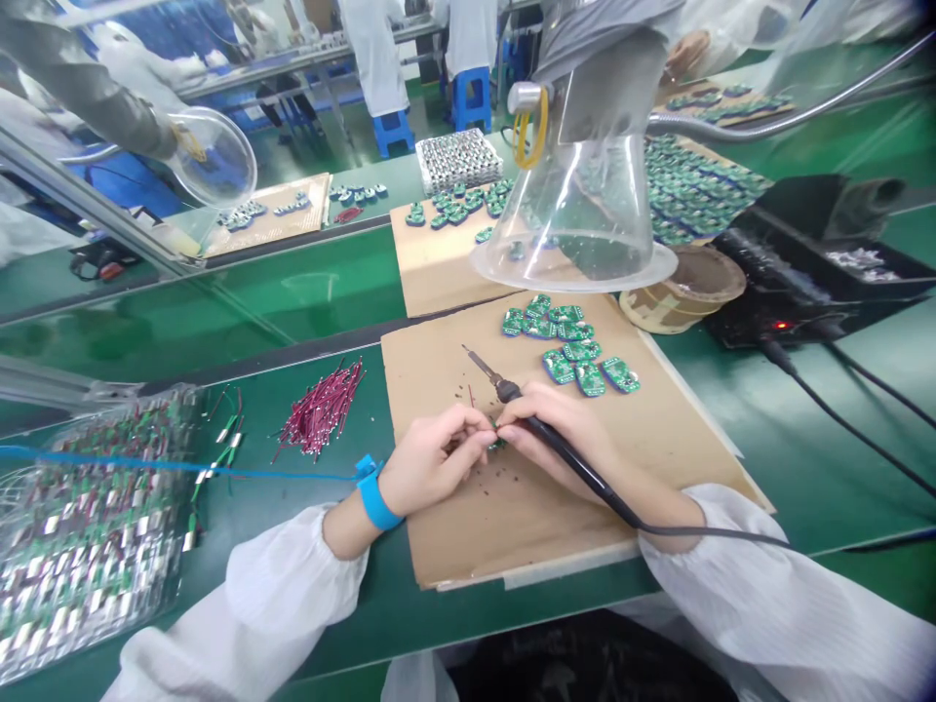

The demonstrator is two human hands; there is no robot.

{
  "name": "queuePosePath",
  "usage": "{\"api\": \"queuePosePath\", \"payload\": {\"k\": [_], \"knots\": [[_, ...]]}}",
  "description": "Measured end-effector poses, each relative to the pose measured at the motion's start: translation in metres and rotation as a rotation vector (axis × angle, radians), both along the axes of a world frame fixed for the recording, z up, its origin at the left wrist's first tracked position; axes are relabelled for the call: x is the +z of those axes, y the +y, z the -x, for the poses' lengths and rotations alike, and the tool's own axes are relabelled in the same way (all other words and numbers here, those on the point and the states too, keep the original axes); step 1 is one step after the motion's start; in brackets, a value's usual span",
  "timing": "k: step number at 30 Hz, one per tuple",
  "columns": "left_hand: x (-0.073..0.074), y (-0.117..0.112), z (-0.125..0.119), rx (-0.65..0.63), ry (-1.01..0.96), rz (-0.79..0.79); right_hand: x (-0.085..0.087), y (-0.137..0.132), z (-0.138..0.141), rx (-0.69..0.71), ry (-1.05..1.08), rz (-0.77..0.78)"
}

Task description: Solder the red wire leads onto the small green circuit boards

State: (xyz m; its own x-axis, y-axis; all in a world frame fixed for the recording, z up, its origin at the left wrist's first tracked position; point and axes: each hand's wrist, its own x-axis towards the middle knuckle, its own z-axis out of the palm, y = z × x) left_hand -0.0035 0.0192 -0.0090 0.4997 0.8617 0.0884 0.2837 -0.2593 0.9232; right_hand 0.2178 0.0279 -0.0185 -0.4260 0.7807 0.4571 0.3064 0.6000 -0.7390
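The green bench [738, 390] carries a brown cardboard sheet [453, 531] in the middle; on the sheet's far part lie loosely grouped green circuit boards [577, 349], with dark specks nearer its centre; left of the sheet is a heap of red wires [322, 409]. Further left lies a clear tray [88, 526] of wired parts; a round tub [680, 307] stands by the sheet's far right edge.

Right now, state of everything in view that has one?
Left hand: pinching small green part
Right hand: fingertips at same part, holding soldering iron
Soldering iron: held, heat unclear
Indicator light on black box: lit red
Wrist strap: fastened round left wrist
Red wires: piled loose on bench
Nearest circuit boards: loosely grouped on cardboard
Clear hood: hanging, mouth down
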Motion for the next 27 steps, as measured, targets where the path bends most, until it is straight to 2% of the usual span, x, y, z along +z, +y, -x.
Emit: {"api": "queuePosePath", "payload": {"k": [6,12,19,27], "knots": [[0.0025,0.0,0.0002,-0.042,0.068,-0.059,0.0015,-0.0011,0.0011,0.027,-0.002,0.026],[-0.001,-0.0004,0.0005,-0.006,-0.024,-0.037,0.0032,-0.0023,-0.0004,-0.02,0.003,0.003],[-0.0018,-0.0044,-0.0022,0.06,0.046,-0.08,0.0025,-0.0027,0.0019,-0.055,0.034,-0.053],[-0.0015,-0.0053,-0.0053,0.115,0.017,-0.086,-0.0008,-0.004,-0.0002,-0.076,-0.001,-0.011]]}}
